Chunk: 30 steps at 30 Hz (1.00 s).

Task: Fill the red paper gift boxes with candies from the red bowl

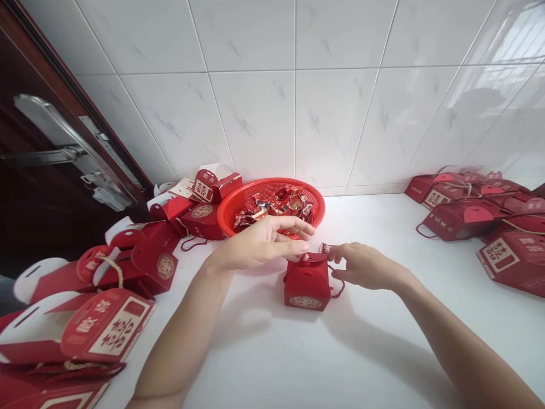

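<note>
A small red gift box (307, 288) with a gold printed emblem stands upright on the white tabletop, its top flaps raised. My left hand (268, 241) reaches over its top from the left, the thumb and a lower fingertip closed at the flap while the upper fingers stretch out above. At the box's right top edge, my right hand (366, 266) pinches a small red-and-white patterned piece (325, 248) that looks like a candy wrapper. A dark red cord handle (339, 292) hangs at the box's right side, below my right fingers. The inside of the box is hidden.
Behind the box, a red plastic basket (230, 201) holds wrapped candies (293, 201). Several red boxes with flaps up (145, 258) crowd the left. More boxes, closed (460, 218), are grouped on the right. A tiled wall (251, 125) bounds the back; a dark door (38, 187) stands left.
</note>
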Each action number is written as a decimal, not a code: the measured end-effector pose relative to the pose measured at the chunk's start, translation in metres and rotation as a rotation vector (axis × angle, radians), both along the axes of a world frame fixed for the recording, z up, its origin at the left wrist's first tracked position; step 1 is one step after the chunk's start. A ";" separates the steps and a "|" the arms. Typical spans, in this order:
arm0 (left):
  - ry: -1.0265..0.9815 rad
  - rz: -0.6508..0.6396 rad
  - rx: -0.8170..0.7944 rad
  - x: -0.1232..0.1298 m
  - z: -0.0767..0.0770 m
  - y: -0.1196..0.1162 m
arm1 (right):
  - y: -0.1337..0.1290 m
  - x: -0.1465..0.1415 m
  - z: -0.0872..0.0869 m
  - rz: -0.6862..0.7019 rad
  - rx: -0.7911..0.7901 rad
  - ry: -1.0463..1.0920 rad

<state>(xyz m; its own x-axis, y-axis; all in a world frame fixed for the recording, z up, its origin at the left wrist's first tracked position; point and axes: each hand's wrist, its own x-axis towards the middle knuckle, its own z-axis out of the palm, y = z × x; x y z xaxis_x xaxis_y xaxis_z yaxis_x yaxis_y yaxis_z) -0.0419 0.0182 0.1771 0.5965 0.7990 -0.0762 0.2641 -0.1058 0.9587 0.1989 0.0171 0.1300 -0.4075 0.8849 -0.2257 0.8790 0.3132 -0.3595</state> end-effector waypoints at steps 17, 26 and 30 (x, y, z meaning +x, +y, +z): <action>-0.180 -0.020 -0.012 0.002 0.004 -0.010 | 0.005 0.009 0.022 0.113 -0.406 0.966; -0.256 -0.053 0.183 0.013 -0.005 -0.024 | -0.022 -0.014 0.021 -0.010 -0.282 1.148; -0.181 0.010 0.341 0.015 -0.008 -0.025 | -0.020 -0.014 0.020 -0.072 -0.165 1.081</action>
<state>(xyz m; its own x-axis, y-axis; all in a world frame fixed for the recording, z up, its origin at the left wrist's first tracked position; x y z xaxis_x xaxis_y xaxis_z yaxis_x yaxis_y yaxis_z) -0.0266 -0.0065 0.1694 0.5676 0.7663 0.3010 0.0967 -0.4251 0.9000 0.1853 -0.0026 0.1499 -0.4104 0.9062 0.1019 0.0882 0.1506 -0.9847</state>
